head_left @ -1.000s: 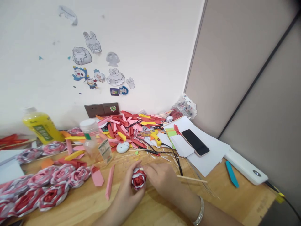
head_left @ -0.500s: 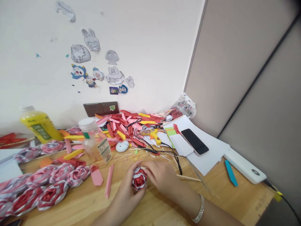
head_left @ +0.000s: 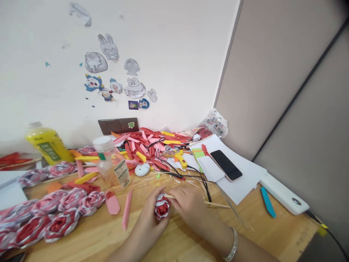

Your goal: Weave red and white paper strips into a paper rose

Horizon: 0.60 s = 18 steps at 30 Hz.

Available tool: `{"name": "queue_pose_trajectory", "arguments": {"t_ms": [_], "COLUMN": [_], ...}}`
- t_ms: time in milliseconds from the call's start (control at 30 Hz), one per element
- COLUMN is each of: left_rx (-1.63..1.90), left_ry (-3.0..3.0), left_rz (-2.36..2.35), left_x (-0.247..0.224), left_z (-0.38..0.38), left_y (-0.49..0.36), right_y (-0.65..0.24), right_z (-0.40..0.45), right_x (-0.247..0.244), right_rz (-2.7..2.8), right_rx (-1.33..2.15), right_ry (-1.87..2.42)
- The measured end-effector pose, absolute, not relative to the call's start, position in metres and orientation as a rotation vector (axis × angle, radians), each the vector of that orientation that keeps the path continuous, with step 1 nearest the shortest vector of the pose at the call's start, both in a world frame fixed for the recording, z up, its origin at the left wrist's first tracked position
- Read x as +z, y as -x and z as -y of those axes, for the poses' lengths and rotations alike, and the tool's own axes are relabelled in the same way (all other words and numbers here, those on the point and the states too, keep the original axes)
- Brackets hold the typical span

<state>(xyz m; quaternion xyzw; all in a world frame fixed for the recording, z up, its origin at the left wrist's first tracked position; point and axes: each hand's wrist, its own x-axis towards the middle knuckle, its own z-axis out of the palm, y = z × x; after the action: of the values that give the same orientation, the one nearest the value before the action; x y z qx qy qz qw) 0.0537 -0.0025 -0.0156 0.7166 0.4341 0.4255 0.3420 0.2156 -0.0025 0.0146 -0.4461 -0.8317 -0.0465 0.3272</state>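
Observation:
My left hand point(head_left: 151, 213) is wrapped round a red-and-white paper rose point(head_left: 163, 208), its thumb along the lower side and fingers behind. My right hand point(head_left: 188, 205), with a sparkling bracelet on the wrist, pinches a thin wooden stick point(head_left: 218, 205). One end of the stick reaches the rose's upper right edge; the other sticks out past the hand to the right. To the left, a pink folded paper strip point(head_left: 127, 210) and a wider pink paper piece point(head_left: 112, 203) lie on the wooden table point(head_left: 100, 242).
Finished paper roses point(head_left: 61, 223) cover the table's left side. Behind are a yellow bottle point(head_left: 50, 146), a clear jar point(head_left: 105, 160), a heap of folded paper strips point(head_left: 141, 143) and a yellow glue gun point(head_left: 180, 159). A phone point(head_left: 226, 165) lies on white paper point(head_left: 240, 191) at the right.
The stick has shifted left through my right hand's side, so its tip now shows against the rose's edge. The rose is turned slightly. The camera view has shifted a little.

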Motion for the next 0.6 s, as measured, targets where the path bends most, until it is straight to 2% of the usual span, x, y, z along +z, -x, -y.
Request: {"name": "queue_pose_trajectory", "arguments": {"t_ms": [300,600], "left_rx": [1.070,1.053], "left_ry": [-1.860,-1.889], "left_rz": [-1.100,-1.114], "left_x": [-0.019,-0.016], "left_z": [0.003,0.004], "left_y": [-0.054,-0.054], "right_y": [-0.216,-0.217], "right_z": [0.002,0.005], "right_x": [0.010,0.022], "right_rz": [2.244,2.038], "right_rx": [-0.163,0.180], "right_ry": [1.135,1.261]}}
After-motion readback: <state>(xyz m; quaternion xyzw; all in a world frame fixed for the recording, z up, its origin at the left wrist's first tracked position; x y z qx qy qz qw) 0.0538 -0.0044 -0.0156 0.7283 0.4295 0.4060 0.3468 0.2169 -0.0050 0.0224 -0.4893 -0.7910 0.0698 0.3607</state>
